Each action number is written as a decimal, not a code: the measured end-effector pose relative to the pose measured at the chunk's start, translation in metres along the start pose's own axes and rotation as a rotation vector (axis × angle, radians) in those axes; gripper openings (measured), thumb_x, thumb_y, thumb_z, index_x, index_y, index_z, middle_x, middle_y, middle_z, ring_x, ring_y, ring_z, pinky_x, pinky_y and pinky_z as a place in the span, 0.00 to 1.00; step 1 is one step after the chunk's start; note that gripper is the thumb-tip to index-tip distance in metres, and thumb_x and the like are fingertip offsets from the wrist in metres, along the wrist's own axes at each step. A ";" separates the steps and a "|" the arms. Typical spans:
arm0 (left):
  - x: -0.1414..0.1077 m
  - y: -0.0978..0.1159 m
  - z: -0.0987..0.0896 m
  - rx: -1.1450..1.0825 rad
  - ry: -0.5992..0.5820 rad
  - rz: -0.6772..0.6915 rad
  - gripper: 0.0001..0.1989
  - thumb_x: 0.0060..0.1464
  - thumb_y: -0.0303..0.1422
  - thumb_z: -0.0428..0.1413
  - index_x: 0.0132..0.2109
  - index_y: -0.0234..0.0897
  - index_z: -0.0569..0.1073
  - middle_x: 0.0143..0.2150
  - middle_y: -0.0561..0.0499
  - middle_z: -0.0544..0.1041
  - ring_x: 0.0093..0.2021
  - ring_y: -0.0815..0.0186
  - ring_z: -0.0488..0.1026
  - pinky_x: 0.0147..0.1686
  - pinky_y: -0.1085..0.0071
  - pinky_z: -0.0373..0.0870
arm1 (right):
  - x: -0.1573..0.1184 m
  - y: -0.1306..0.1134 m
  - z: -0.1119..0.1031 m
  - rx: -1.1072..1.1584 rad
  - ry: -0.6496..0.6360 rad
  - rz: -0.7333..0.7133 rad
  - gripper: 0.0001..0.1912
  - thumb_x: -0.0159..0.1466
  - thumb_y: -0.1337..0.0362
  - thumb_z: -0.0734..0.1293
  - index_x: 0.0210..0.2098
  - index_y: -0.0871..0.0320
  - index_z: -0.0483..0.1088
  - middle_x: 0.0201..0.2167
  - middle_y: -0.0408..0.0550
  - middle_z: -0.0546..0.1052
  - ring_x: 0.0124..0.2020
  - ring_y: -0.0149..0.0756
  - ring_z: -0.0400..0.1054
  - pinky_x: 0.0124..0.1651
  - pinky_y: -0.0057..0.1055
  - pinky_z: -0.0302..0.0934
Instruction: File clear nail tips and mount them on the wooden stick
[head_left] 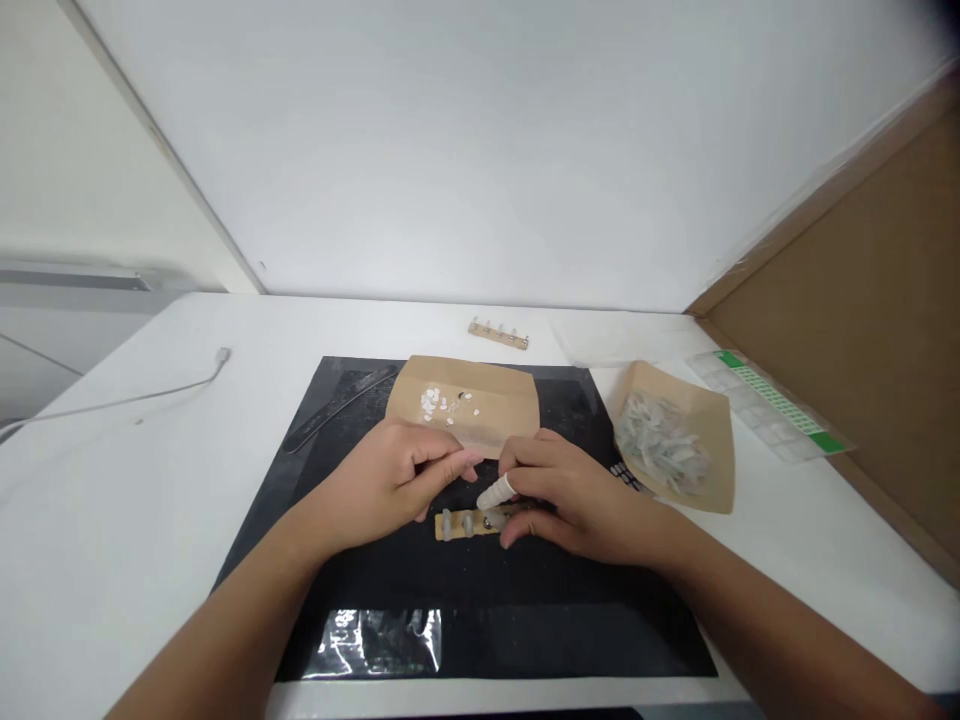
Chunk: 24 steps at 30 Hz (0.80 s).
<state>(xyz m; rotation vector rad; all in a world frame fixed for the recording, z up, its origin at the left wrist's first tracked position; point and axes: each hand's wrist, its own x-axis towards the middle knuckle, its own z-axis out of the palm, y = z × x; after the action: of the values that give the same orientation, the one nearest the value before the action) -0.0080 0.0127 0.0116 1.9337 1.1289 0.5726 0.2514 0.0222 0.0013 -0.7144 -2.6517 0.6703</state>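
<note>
My left hand (424,470) is closed in a pinch above the black mat, thumb against index finger. Whatever it may hold between the tips is too small to see. My right hand (566,495) wears a white finger cot (496,491) on one finger. Its thumb and fingers close around the right part of a small tan strip (457,526), which lies on the mat and carries several greyish upright pieces. The strip's right end is hidden under the hand. Just beyond both hands lies a brown paper tray (495,390) with small white flakes (431,402) on it.
A black mat (465,580) covers the table's middle, with a dark curved tool (337,408) at its left. Another tan strip (499,334) lies behind. To the right are brown paper (718,430) with pale slivers (664,440) and a clear compartment box (765,400). A cable (150,400) lies left.
</note>
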 end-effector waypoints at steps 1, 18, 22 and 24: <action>0.000 0.000 0.001 0.013 -0.007 0.013 0.20 0.71 0.44 0.51 0.41 0.40 0.83 0.27 0.56 0.81 0.15 0.75 0.70 0.22 0.77 0.65 | 0.000 -0.001 0.001 -0.014 -0.006 -0.001 0.11 0.67 0.55 0.74 0.38 0.56 0.76 0.39 0.43 0.73 0.41 0.32 0.68 0.50 0.33 0.58; 0.001 0.000 0.010 0.203 -0.043 0.174 0.25 0.73 0.40 0.45 0.29 0.37 0.75 0.24 0.54 0.75 0.25 0.70 0.68 0.32 0.71 0.63 | -0.002 -0.003 0.006 -0.098 -0.068 -0.009 0.13 0.70 0.53 0.70 0.38 0.57 0.73 0.41 0.46 0.74 0.44 0.36 0.68 0.50 0.36 0.53; 0.001 0.001 0.010 0.229 -0.048 0.189 0.26 0.74 0.41 0.45 0.28 0.36 0.72 0.23 0.54 0.72 0.23 0.71 0.66 0.29 0.71 0.60 | -0.002 -0.005 0.006 -0.113 -0.057 -0.014 0.14 0.69 0.53 0.70 0.37 0.58 0.72 0.41 0.46 0.73 0.43 0.36 0.68 0.50 0.35 0.53; 0.001 0.002 0.011 0.248 -0.048 0.202 0.26 0.73 0.41 0.46 0.27 0.36 0.69 0.22 0.55 0.70 0.23 0.72 0.64 0.28 0.71 0.58 | -0.002 -0.005 0.006 -0.120 -0.047 -0.012 0.14 0.70 0.53 0.70 0.37 0.58 0.72 0.42 0.46 0.73 0.43 0.35 0.68 0.50 0.35 0.53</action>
<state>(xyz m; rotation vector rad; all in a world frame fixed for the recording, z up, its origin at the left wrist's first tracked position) 0.0011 0.0085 0.0068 2.2814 1.0200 0.5091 0.2488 0.0152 -0.0013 -0.7226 -2.7563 0.5346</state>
